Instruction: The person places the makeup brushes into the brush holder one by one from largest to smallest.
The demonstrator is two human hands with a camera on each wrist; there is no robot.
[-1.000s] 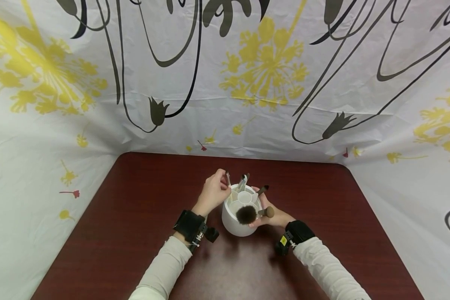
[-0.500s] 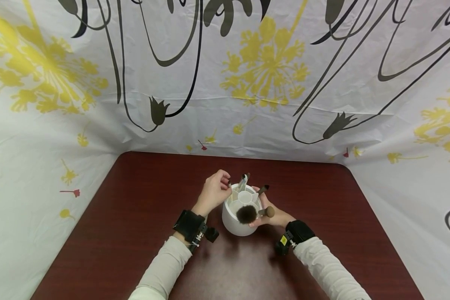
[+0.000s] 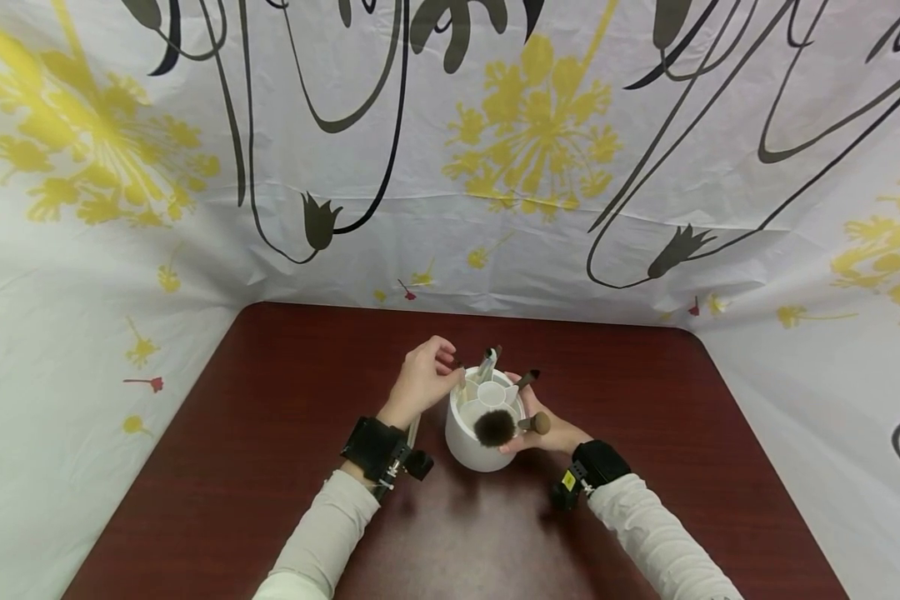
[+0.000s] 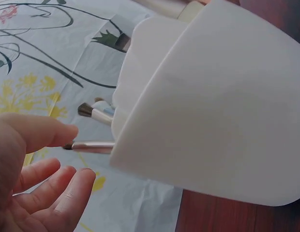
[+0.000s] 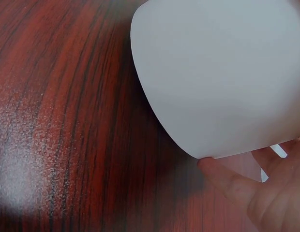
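Note:
A round white makeup brush holder with inner compartments stands on the table, several brushes in it. My right hand grips its right side, thumb at the front and fingers behind; the right wrist view shows the thumb pressed to the holder's wall. At the left rim is my left hand. In the left wrist view its thumb and fingers are spread apart beside a thin dark-tipped makeup brush, which stands in the holder. A fluffy dark brush leans toward the front. Another dark-tipped brush tilts right.
The dark red wooden table extends around the holder. Behind it hangs a white cloth with yellow and grey flower prints. Black wrist cameras sit on both wrists.
The thin brush has sunk into the holder's left side, and my left fingers have loosened from it. My left hand has shifted slightly left. The right hand keeps its grip.

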